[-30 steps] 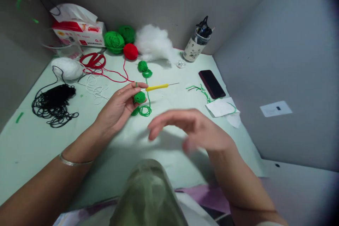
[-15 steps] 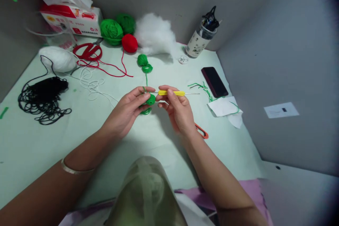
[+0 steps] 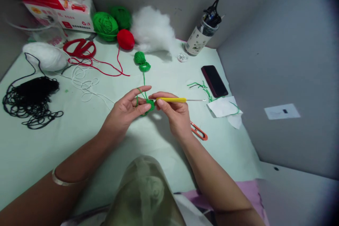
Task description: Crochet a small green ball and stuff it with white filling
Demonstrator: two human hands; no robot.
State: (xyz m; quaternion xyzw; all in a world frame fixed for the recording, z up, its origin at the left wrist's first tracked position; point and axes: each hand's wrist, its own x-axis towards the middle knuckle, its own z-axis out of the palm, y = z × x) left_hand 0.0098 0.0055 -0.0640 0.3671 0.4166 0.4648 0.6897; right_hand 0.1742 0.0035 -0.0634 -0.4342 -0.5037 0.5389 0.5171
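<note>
Between the thumb and fingers of my left hand (image 3: 129,107) is a small green crochet piece (image 3: 150,105). Green yarn loops over that hand's raised index finger and runs back to a small green yarn ball (image 3: 140,58), with a green crocheted ring (image 3: 144,66) beside it. My right hand (image 3: 174,113) is closed on a yellow-handled crochet hook (image 3: 171,100), held level. One metal end points right, away from the work; the other end reaches the green piece, where its tip is hidden.
Behind are red scissors (image 3: 79,48), green yarn (image 3: 105,26), red yarn (image 3: 125,39), white stuffing (image 3: 152,30) and a pen jar (image 3: 200,39). Black yarn (image 3: 34,95) and white yarn (image 3: 45,56) lie left. Right are a phone (image 3: 214,81), paper (image 3: 222,106) and an orange cutter (image 3: 199,131).
My left index finger has lifted, with the yarn now showing stretched over it. The hook and my right hand have shifted slightly down. The view has turned a little.
</note>
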